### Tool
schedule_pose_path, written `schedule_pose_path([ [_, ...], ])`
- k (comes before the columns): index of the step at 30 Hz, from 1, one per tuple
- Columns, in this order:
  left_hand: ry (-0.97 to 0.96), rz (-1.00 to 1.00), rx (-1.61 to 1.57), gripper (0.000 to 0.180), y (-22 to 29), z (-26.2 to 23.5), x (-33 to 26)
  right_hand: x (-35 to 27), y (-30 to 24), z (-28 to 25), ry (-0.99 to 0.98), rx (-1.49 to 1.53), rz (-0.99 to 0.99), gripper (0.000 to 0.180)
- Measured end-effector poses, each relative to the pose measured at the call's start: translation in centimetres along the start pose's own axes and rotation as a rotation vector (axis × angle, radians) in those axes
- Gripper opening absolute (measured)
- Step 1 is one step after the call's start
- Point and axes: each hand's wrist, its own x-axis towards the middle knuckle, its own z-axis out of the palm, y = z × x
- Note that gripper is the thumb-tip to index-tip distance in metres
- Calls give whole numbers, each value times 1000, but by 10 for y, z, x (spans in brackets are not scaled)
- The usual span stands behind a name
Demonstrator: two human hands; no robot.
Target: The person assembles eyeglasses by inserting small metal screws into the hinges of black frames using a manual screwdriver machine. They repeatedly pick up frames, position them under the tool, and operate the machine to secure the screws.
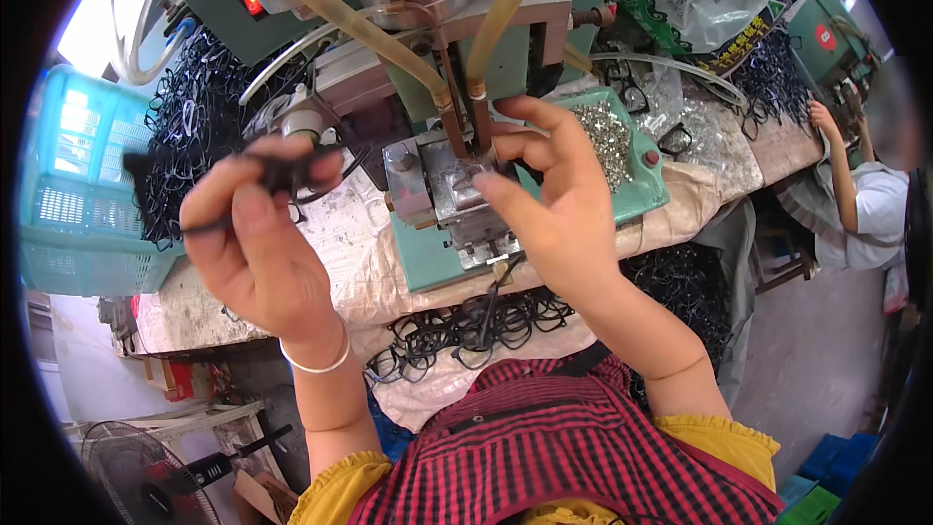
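My left hand (258, 243), raised left of the machine, has its fingers closed on a black eyeglass frame (284, 175); both are smeared by motion. My right hand (569, 209) reaches to the metal jig (449, 185) in the middle of the machine. Its thumb and curved fingers are apart at the jig's right side, close to the two copper-coloured prongs (481, 124) that come down from above. No part shows between those fingertips, though the prongs and jig partly hide them. Thick yellowish hoses (364, 24) run down to the prongs.
A green tray (653, 196) of small metal pieces stands right of the jig. Black eyeglass frames lie in a heap (199, 102) at left, in a row (466, 331) before me and at far right. A blue basket (87, 253) stands left, a fan (146, 476) lower left, another person (860, 194) right.
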Motion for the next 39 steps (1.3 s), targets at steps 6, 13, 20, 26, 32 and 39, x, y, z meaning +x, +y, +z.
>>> schedule_pose_path([
  [6, -413, 176, 250, 12, 3, 21, -39, 23, 41, -97, 2, -1033, -239, 26],
  [13, -575, 279, 279, 23, -12, 31, -51, 19, 83, -130, 9, -1202, -365, 16],
  [20, -395, 146, 382, 34, 0, 34, -90, 54, 93, -130, -114, -1241, -487, 11],
  [26, 234, -145, 716, 37, -9, -45, -89, 16, 73, -134, 235, -633, 9, 13],
  [32, -336, -181, 1339, 40, -126, -111, -21, 29, 62, -90, 155, -552, -24, 14],
  [39, -434, -433, 1154, 29, -164, -97, -110, 0, 63, -126, 278, -720, -8, 14],
])
